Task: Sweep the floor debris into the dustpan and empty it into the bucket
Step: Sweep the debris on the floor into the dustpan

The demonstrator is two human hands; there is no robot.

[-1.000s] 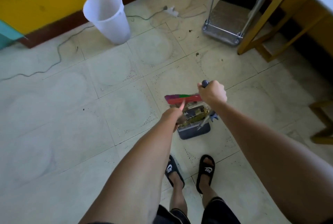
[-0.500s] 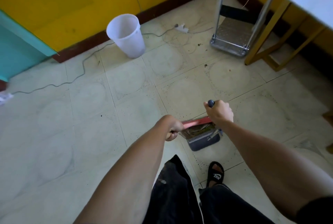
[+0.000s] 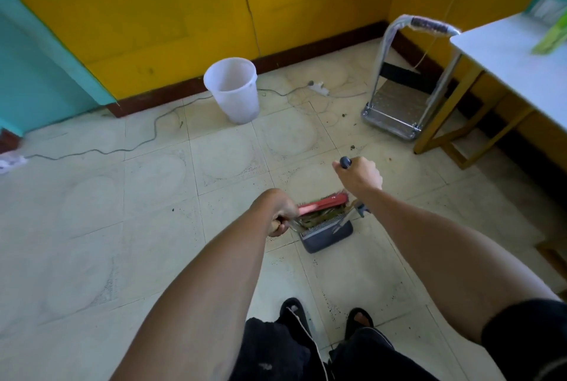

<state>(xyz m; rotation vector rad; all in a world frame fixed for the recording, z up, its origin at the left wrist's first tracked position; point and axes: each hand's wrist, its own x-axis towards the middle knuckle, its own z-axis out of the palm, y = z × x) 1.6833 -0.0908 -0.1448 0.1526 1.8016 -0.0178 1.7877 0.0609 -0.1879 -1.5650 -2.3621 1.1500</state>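
Note:
My right hand (image 3: 359,174) is closed around the dark top of the dustpan's long handle. The grey dustpan (image 3: 326,236) hangs below it, holding greenish debris (image 3: 319,215). My left hand (image 3: 277,214) grips the broom's handle; its red brush head (image 3: 322,205) lies across the dustpan's far edge. The white translucent bucket (image 3: 232,89) stands upright by the yellow wall, well beyond both hands. Small dark crumbs (image 3: 352,146) lie on the tiles between the bucket and the trolley.
A metal hand trolley (image 3: 395,110) stands at the back right, beside a white table (image 3: 509,61) with yellow wooden legs. A grey cable (image 3: 101,150) with a power strip (image 3: 319,87) runs along the wall. My sandalled feet (image 3: 294,310) are near the bottom.
The view has tilted up and shifted, so more wall and the bucket show farther ahead. Both hands keep their grips; the broom head and dustpan stay together between them.

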